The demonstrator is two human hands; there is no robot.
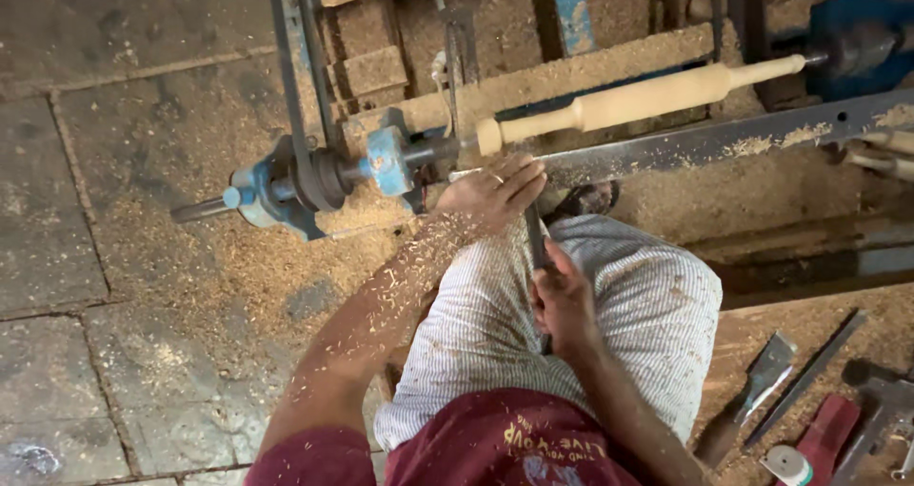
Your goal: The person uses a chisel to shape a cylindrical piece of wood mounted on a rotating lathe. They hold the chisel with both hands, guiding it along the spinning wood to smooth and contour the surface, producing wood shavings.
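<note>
While pale turned spindle (647, 96) sits on lathe, both hands (495, 193) (564, 300) grip chisel (535, 238).

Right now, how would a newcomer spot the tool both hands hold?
Find the pale turned wooden piece on the lathe. Below its left end, the left hand and right hand hold a thin dark turning tool, unlike the loose chisels lying bottom right.

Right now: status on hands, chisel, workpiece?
Left hand on rest bar, steadying chisel. Right hand grips its handle. Workpiece mounted on lathe. Nothing in the way.
</note>
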